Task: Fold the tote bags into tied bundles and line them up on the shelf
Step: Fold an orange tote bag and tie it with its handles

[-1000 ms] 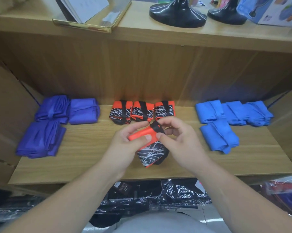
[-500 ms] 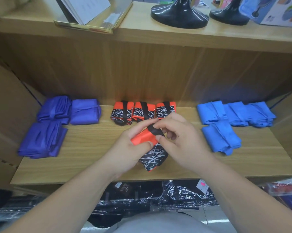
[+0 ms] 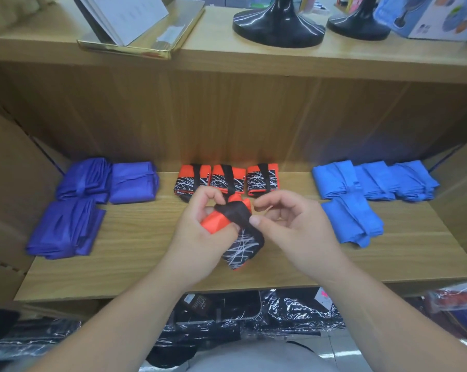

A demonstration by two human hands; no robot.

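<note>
Shelf (image 3: 146,264): centre row (image 3: 228,179) of three bundles at the rear. Left group (image 3: 92,200): two behind, one in front. Right group (image 3: 374,189): three behind, one in front. Loose bundle (image 3: 240,245) just before the centre row, between left hand (image 3: 200,237) and right hand (image 3: 294,232). Upper shelf (image 3: 253,60) overhead.

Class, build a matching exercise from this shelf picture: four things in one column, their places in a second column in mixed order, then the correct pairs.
Column 1
1. purple bundles
2. light blue bundles
3. orange-and-black row
4. held bundle

Column 2
A. between the left hand and the right hand, over the front middle
B. left end of the shelf
C. back middle of the shelf, three side by side
D. right end of the shelf

Pairs: 1-B, 2-D, 3-C, 4-A
</note>
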